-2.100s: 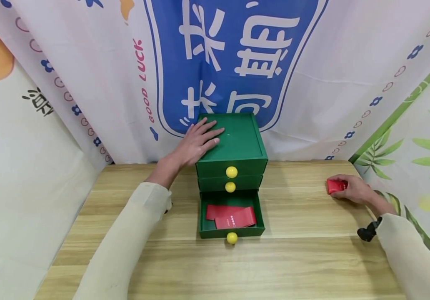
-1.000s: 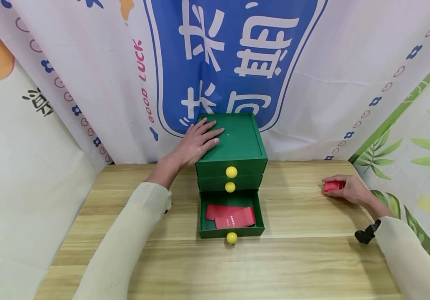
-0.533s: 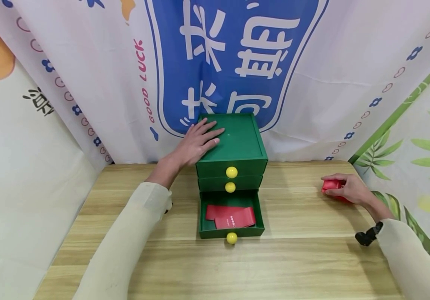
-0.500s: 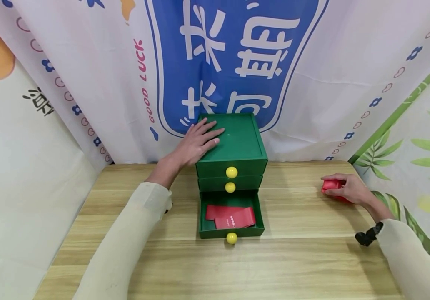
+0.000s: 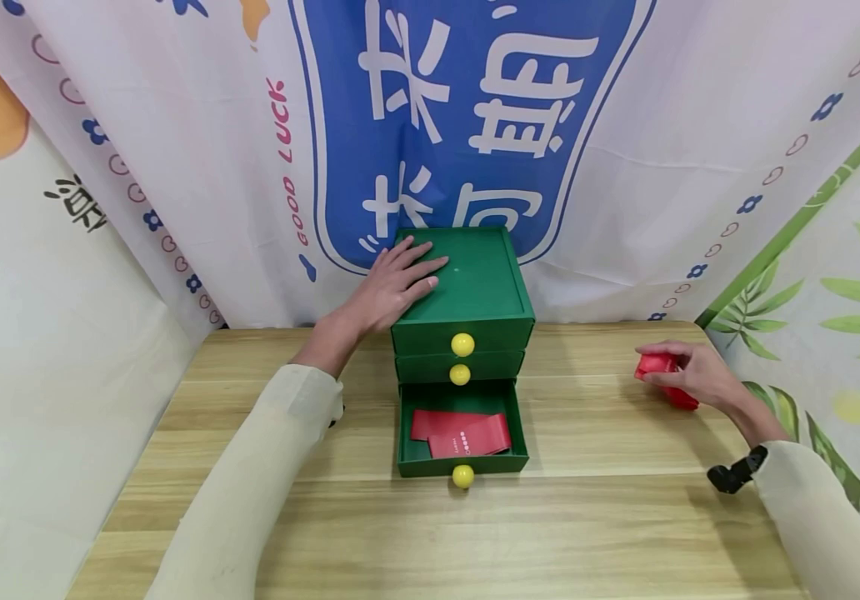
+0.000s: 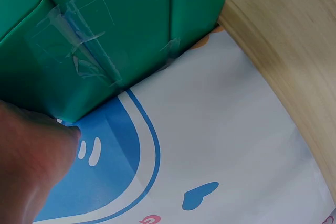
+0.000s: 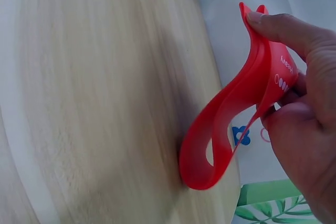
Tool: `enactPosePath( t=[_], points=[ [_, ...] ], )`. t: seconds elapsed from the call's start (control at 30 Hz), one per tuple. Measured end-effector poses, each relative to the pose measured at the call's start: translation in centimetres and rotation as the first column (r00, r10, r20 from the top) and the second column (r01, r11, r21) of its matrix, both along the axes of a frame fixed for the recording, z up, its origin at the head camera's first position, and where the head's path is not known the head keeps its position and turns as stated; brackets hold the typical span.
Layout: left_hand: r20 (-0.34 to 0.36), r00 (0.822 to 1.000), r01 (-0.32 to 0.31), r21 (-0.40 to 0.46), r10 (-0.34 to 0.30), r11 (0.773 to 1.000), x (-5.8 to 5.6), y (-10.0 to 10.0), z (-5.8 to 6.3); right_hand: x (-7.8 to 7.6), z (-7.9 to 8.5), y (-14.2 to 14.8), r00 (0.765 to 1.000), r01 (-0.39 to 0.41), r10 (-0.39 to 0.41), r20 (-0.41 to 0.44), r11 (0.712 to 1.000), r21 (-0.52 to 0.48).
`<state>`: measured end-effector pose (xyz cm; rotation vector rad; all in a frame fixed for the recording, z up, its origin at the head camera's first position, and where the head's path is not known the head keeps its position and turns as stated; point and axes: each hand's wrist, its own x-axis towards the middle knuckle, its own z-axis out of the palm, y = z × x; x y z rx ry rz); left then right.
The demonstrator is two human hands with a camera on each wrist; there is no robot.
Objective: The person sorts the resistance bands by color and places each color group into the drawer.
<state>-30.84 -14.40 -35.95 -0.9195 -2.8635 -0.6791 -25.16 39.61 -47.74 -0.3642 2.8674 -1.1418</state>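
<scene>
My left hand (image 5: 392, 287) rests with spread, straight fingers on the top of a green drawer cabinet (image 5: 475, 275). Its lowest drawer (image 5: 415, 450) is pulled out, and a folded red resistance band (image 5: 467, 432) lies inside. Over at the right side of the table, my right hand (image 5: 696, 375) pinches a second red resistance band (image 5: 657, 365) between thumb and fingers. In the right wrist view this band (image 7: 252, 77) hangs in a loop from the pinch, printed "Heavy", its lower bend close to the tabletop. Whether that bend touches the wood I cannot tell.
The two upper drawers are closed, and each drawer has a yellow ball knob (image 5: 463, 344). A wooden table (image 5: 587, 533) carries the cabinet, which stands against a printed curtain (image 5: 250, 167). Tape strips (image 6: 86, 38) show on the cabinet's side.
My right hand has shifted slightly left with its red resistance band, which has tilted and now shows more of its length below the fingers. The left hand and cabinet have not moved.
</scene>
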Motion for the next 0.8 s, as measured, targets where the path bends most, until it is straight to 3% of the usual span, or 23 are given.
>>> enactPosePath(
  t=[0.23, 0.63, 0.8],
  points=[
    [0.000, 1.000, 0.002, -0.011, -0.002, 1.000, 0.1, 0.0, 0.1, 0.4, 0.7, -0.9, 1.000, -0.001, 0.003, 0.015, 0.995, -0.098],
    [0.001, 1.000, 0.002, 0.001, -0.002, 1.000, 0.1, -0.1, 0.1, 0.9, 2.2, -3.3, 0.999, 0.003, -0.008, -0.043, 0.993, -0.122],
    [0.001, 1.000, 0.004, 0.001, -0.004, 1.000, 0.0, 0.0, 0.0, 1.1, 2.8, -4.4, 0.998, -0.038, 0.028, -0.056, 0.981, -0.188]
  ],
)
